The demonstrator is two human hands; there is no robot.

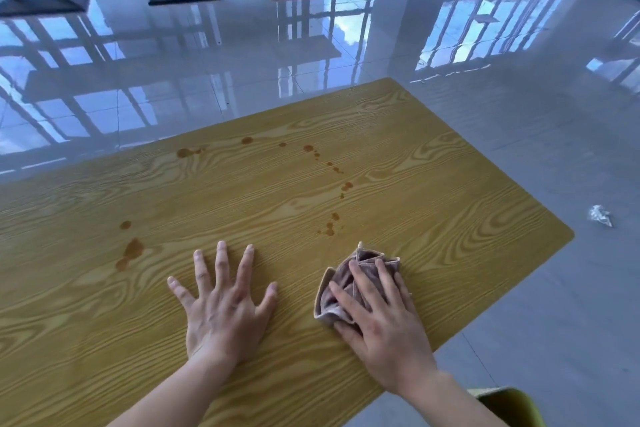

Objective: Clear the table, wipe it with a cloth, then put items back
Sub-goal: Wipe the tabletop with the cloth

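**Cleared, wiping barely begun**

The bunched cloth (pixel 369 256) lies near the tabletop's (pixel 415 184) right front edge, under the right hand (pixel 384 319), whose grip is spread flat and pressing down. The left hand (pixel 225 308) rests beside it, fingers splayed. Clearing looks done. The brown stains (pixel 133 250) are unwiped and nothing has been put back.

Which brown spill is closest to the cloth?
The little clump of drops just beyond the cloth; the other spills sit farther away.

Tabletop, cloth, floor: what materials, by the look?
Tabletop: yellow wood grain, probably printed laminate; smooth, slight sheen, rounded corner. Cloth: soft mauve fabric, tan edging, bunched in folds under the right hand. Floor: polished tile; mirror-like reflections, grid joints.
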